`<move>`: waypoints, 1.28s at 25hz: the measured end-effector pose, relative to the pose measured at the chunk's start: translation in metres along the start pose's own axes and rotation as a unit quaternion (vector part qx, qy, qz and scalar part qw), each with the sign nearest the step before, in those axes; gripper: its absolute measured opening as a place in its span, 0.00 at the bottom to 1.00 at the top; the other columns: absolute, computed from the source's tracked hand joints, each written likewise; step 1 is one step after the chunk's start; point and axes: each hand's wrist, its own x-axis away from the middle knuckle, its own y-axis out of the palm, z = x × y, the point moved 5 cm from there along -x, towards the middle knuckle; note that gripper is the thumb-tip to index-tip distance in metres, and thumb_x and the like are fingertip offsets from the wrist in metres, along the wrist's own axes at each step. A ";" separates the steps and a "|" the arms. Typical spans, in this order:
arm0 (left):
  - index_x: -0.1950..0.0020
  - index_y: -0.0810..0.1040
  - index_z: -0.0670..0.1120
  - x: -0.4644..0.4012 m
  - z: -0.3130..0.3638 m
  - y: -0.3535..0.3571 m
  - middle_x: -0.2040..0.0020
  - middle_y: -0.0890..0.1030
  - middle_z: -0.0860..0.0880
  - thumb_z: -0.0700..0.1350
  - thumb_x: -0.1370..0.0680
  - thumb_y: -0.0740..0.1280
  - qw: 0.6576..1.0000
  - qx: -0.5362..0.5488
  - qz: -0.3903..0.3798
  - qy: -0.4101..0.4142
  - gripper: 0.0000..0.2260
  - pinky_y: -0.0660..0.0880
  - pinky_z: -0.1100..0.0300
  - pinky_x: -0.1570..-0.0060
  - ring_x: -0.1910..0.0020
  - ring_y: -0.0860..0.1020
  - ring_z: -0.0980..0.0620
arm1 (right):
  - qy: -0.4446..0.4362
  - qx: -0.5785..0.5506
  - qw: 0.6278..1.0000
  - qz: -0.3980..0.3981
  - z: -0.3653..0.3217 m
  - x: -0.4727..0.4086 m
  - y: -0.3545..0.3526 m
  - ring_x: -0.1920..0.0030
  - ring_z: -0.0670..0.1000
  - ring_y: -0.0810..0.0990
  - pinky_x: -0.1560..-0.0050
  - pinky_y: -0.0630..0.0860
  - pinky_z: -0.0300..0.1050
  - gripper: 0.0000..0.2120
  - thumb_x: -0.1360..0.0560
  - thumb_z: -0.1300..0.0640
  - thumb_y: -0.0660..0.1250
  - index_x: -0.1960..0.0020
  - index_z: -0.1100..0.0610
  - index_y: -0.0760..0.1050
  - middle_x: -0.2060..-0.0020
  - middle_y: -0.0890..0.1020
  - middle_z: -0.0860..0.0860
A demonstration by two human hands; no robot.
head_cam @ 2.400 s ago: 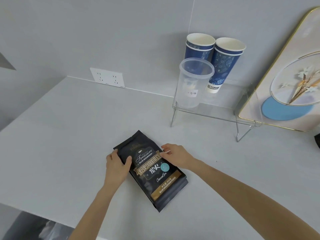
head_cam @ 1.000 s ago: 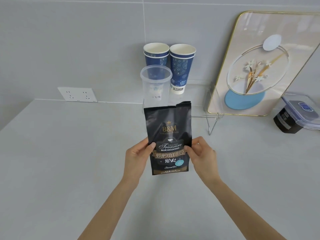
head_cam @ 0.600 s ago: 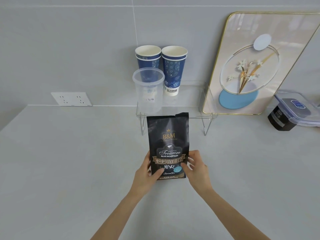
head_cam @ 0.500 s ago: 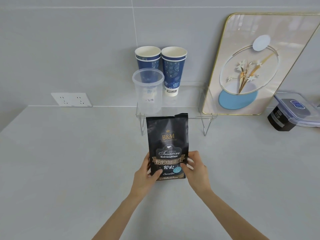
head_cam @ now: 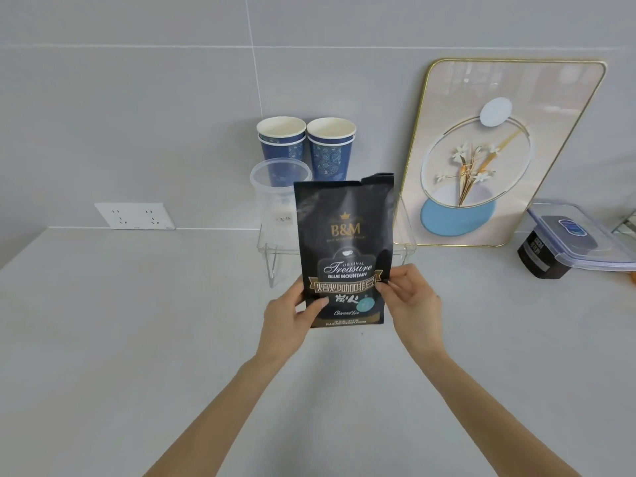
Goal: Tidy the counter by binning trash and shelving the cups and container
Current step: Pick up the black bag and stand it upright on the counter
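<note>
Both grips, left hand (head_cam: pixel 287 315) & right hand (head_cam: pixel 411 301), clamped on upright coffee bag (head_cam: pixel 344 249).

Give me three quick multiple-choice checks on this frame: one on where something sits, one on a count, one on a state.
1. Where is the clear plastic container?
A. on the clear rack, in front of the cups
B. beside the wall socket
C. lying on the counter

2. How many stacks of blue paper cups stand at the wall?
A. one
B. two
C. four

3. How is the black coffee bag held?
A. lying flat
B. upright in both hands
C. hanging from one hand

Key: 1 A, it stands on the rack; 2 B, two rims side by side; 3 B, left hand and right hand pinch its lower edges.
</note>
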 end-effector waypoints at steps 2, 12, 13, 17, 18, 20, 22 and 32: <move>0.35 0.70 0.43 -0.017 0.020 -0.001 0.39 0.79 0.45 0.43 0.26 0.66 1.000 0.004 0.004 0.026 0.20 0.74 0.58 0.44 0.42 0.78 0.46 | -0.024 -0.010 1.000 0.014 -0.016 -0.017 -0.007 0.65 0.30 0.80 0.65 0.75 0.23 0.17 0.27 0.70 0.64 0.63 0.49 0.71 0.63 0.82 0.44; 0.33 0.66 0.44 -0.104 0.080 0.019 0.35 0.76 0.45 0.45 0.25 0.65 0.998 0.014 0.047 0.041 0.21 0.73 0.51 0.39 0.38 0.75 0.45 | -0.081 0.037 0.994 0.060 -0.057 -0.116 -0.029 0.61 0.39 0.81 0.66 0.74 0.22 0.10 0.26 0.66 0.65 0.60 0.52 0.70 0.56 0.82 0.51; 0.33 0.66 0.44 -0.113 0.079 0.024 0.36 0.77 0.45 0.45 0.25 0.65 0.998 0.016 0.051 0.036 0.21 0.74 0.51 0.39 0.38 0.75 0.45 | -0.076 0.033 0.994 0.065 -0.056 -0.126 -0.030 0.62 0.38 0.81 0.68 0.74 0.22 0.10 0.26 0.66 0.65 0.60 0.53 0.70 0.57 0.82 0.51; 0.33 0.66 0.45 -0.151 0.073 0.045 0.36 0.77 0.45 0.45 0.24 0.64 0.998 0.029 0.057 0.017 0.20 0.73 0.50 0.38 0.38 0.75 0.45 | -0.048 0.020 0.995 0.082 -0.041 -0.164 -0.033 0.68 0.33 0.80 0.69 0.75 0.23 0.16 0.26 0.67 0.64 0.66 0.49 0.69 0.61 0.82 0.49; 0.33 0.66 0.45 -0.160 0.072 0.049 0.36 0.76 0.44 0.45 0.24 0.64 0.998 0.024 0.057 0.014 0.20 0.73 0.51 0.38 0.37 0.74 0.45 | -0.042 0.020 0.995 0.086 -0.037 -0.172 -0.034 0.67 0.36 0.81 0.69 0.75 0.24 0.16 0.26 0.66 0.64 0.66 0.49 0.68 0.62 0.82 0.49; 0.33 0.67 0.44 -0.177 0.071 0.056 0.35 0.75 0.43 0.44 0.25 0.65 0.998 0.009 0.064 0.014 0.20 0.72 0.54 0.39 0.37 0.74 0.46 | -0.033 0.021 0.995 0.095 -0.029 -0.186 -0.035 0.63 0.42 0.81 0.69 0.75 0.24 0.16 0.25 0.66 0.64 0.66 0.49 0.68 0.61 0.82 0.51; 0.35 0.68 0.43 -0.189 0.069 0.060 0.37 0.74 0.42 0.42 0.25 0.66 0.997 -0.002 0.074 0.028 0.19 0.72 0.56 0.40 0.39 0.74 0.45 | -0.025 0.027 0.994 0.099 -0.024 -0.198 -0.035 0.62 0.43 0.80 0.69 0.76 0.25 0.16 0.25 0.66 0.64 0.66 0.49 0.69 0.60 0.82 0.52; 0.32 0.64 0.44 -0.211 0.064 0.067 0.34 0.75 0.45 0.39 0.25 0.64 0.999 0.015 0.041 0.004 0.21 0.71 0.53 0.37 0.36 0.74 0.45 | 0.007 0.075 0.991 0.107 -0.013 -0.222 -0.032 0.57 0.46 0.79 0.71 0.72 0.20 0.04 0.24 0.63 0.63 0.50 0.59 0.73 0.51 0.82 0.54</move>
